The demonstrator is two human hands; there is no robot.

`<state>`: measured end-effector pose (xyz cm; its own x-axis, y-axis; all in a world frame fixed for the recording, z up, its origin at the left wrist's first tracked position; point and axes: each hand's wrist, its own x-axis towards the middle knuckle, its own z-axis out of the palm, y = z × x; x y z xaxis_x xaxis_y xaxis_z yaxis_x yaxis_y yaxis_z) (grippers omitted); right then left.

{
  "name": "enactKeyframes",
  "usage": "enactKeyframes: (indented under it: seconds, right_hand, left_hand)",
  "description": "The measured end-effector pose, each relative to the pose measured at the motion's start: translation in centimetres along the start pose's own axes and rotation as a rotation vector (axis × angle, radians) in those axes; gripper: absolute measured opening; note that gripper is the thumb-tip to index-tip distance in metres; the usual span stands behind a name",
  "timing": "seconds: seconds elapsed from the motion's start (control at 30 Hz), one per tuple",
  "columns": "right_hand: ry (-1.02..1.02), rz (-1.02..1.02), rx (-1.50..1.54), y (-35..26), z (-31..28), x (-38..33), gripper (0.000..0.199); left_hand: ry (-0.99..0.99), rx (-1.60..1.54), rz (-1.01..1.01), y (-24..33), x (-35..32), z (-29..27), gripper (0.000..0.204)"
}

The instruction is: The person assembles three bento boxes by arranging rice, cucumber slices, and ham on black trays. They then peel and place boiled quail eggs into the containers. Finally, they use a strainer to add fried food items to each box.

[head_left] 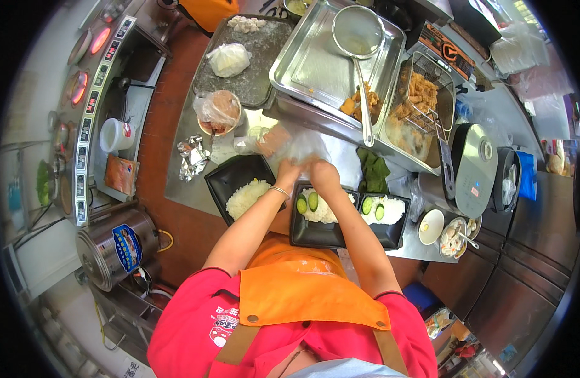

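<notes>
Side by side over the steel table (pixel 192 195), my left hand (pixel 290 174) and my right hand (pixel 324 174) are closed on a see-through plastic bag (pixel 307 147), blurred by motion. Below my left forearm lies a black tray of white rice (pixel 243 198). Two more black boxes (pixel 315 236) sit under my right forearm, each with rice and green cucumber slices (pixel 307 201). Left of the bag stands a tub of minced-looking pink food (pixel 217 113) with plastic over it. A dark green cloth (pixel 372 170) rests to the right of my hands.
At the back, a steel tray (pixel 302 47) bears a long-handled strainer (pixel 359 31) and fried pieces. Fried food fills a wire basket (pixel 422 94) to the right, beside a rice cooker (pixel 476 164). White bowls (pixel 431 227) stand at the right edge; crumpled foil (pixel 193 157) lies left.
</notes>
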<state>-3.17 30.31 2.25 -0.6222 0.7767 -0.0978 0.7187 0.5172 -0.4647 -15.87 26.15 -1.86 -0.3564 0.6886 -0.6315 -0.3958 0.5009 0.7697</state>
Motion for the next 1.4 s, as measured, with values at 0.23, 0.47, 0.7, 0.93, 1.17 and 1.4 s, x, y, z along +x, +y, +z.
enactKeyframes:
  seconds: [0.23,0.47,0.7,0.93,1.17,1.4]
  right_hand:
    - [-0.082,0.628,0.636,3.0,2.3,1.4,0.04]
    - [-0.116,0.791,1.426,4.4,-2.8,-1.0,0.04]
    - [-0.158,0.711,1.687,6.1,-8.1,-7.8,0.039]
    - [0.123,0.614,1.762,3.9,-9.0,-11.9,0.041]
    - [0.019,0.704,1.357,0.6,-6.0,-17.1,0.031]
    - [-0.186,0.915,1.71,2.0,-4.4,-20.3,0.026]
  left_hand:
    - [-0.198,0.147,-0.037,0.3,-0.3,0.5,0.016]
    - [-0.25,0.149,0.23,1.5,-0.4,1.5,0.024]
    - [0.009,0.22,0.205,5.1,2.6,0.8,0.022]
    - [0.362,0.743,0.912,6.5,-8.2,1.6,0.048]
    - [-0.296,0.432,0.337,0.1,-16.2,3.8,0.016]
    - [-0.316,0.591,0.558,-1.6,-20.2,2.6,0.013]
